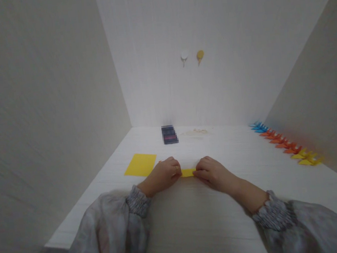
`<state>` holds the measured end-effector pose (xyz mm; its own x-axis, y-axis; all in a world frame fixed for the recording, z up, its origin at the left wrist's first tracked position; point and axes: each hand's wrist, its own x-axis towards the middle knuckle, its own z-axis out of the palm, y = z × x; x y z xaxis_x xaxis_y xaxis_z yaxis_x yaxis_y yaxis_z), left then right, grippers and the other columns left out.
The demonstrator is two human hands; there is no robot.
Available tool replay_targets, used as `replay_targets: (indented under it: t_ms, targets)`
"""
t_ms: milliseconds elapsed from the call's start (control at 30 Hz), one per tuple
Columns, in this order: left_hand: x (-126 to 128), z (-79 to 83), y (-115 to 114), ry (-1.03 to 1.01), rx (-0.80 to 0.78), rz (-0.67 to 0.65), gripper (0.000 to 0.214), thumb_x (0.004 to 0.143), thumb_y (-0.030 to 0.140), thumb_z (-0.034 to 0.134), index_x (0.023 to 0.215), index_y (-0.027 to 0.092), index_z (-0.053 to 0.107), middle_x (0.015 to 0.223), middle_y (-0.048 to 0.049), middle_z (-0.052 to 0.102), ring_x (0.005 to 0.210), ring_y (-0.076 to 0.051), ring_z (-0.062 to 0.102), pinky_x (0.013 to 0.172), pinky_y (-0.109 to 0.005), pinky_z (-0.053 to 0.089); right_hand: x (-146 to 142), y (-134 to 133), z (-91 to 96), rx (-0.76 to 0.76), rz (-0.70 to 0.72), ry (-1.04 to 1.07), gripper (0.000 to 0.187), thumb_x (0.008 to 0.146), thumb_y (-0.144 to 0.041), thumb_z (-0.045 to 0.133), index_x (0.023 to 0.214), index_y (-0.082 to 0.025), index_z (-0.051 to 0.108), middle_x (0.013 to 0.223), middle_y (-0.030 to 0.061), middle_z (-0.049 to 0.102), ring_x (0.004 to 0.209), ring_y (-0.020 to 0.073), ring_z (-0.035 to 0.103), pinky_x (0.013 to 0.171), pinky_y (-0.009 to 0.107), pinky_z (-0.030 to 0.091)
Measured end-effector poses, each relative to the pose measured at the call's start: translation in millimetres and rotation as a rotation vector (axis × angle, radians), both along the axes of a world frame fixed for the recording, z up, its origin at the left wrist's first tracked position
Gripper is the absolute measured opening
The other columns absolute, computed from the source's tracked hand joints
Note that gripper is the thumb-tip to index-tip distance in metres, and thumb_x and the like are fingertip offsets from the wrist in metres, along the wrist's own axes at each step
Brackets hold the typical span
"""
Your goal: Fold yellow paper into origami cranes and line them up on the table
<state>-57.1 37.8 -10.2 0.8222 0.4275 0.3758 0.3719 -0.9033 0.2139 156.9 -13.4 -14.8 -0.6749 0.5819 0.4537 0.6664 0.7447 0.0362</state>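
Note:
A narrow folded strip of yellow paper point(187, 173) spans the gap between my two hands, just above or on the white table. My left hand point(166, 173) pinches its left end; a ring shows on one finger. At the right end, the fingers of my right hand point(212, 173) are closed on the same paper. Both ends of the strip are partly covered by fingertips. Beside my left hand lies a flat square yellow sheet of paper point(141, 165), its corner close to my wrist.
Folded paper cranes point(286, 144) in blue, orange, red and yellow stand in a row along the right wall. A dark blurred-out object point(169, 135) lies at the back of the table point(179, 222). Two hooks, one white point(184, 55) and one yellow point(199, 55), hang on the back wall.

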Motion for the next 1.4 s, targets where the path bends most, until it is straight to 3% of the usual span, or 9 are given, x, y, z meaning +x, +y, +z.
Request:
replay_targets:
  t_ms: [167,300,467,733,967,1400]
  targets:
    - [-3.3,-3.4,0.0,0.120,-0.046,-0.052,0.013,0.074,0.015,0.048,0.074,0.018,0.061,0.079,-0.0023,0.058,0.079,-0.012,0.050,0.071,-0.022,0.039,-0.3,-4.0,-3.9,-0.082,0.048,-0.057,0.027,0.084,-0.020,0.037,0.075,-0.017,0.062,0.068,0.0069,0.056,0.068,0.0151,0.049,0.066,0.030,0.037]
    - [-6.1,-7.0,2.0,0.165,-0.101,-0.059,0.018,0.072,0.014,0.048,0.079,0.019,0.063,0.084,-0.0017,0.059,0.076,-0.011,0.052,0.070,-0.021,0.040,5.0,-4.6,-8.2,-0.190,0.024,-0.048,0.025,0.084,-0.020,0.038,0.082,-0.017,0.063,0.075,0.0076,0.059,0.072,0.0154,0.052,0.065,0.028,0.040]
    - [-8.2,-9.1,3.3,0.175,-0.152,-0.042,0.021,0.071,0.014,0.047,0.081,0.020,0.065,0.085,-0.0020,0.059,0.075,-0.012,0.054,0.071,-0.022,0.040,11.1,-3.0,-11.6,-0.324,0.049,0.068,0.025,0.084,-0.022,0.038,0.087,-0.017,0.063,0.083,0.0082,0.059,0.078,0.0152,0.053,0.068,0.027,0.042]
    - [-9.3,0.4,-4.5,0.176,-0.164,-0.070,0.017,0.069,0.021,0.050,0.080,0.019,0.064,0.087,-0.0026,0.058,0.076,-0.013,0.054,0.071,-0.022,0.040,10.9,0.5,-13.9,-0.478,-0.002,0.237,0.022,0.081,-0.025,0.044,0.081,-0.018,0.064,0.079,0.0060,0.057,0.072,0.0136,0.053,0.064,0.025,0.042]
    - [-7.2,-0.1,-3.9,0.171,-0.110,-0.036,0.018,0.073,0.026,0.048,0.083,0.019,0.062,0.081,-0.0025,0.060,0.072,-0.013,0.054,0.067,-0.023,0.039,8.5,2.3,-15.6,-0.545,-0.057,0.314,0.019,0.078,-0.025,0.047,0.079,-0.019,0.065,0.076,0.0042,0.057,0.065,0.0120,0.052,0.057,0.023,0.041]
    - [-7.7,-7.3,2.8,0.102,-0.242,-0.038,0.014,0.072,0.026,0.051,0.074,0.018,0.063,0.076,-0.0013,0.060,0.069,-0.011,0.053,0.064,-0.020,0.038,9.0,2.7,-18.3,-0.570,-0.053,0.354,0.015,0.076,-0.023,0.051,0.077,-0.019,0.065,0.075,0.0037,0.056,0.065,0.0118,0.052,0.058,0.023,0.041]
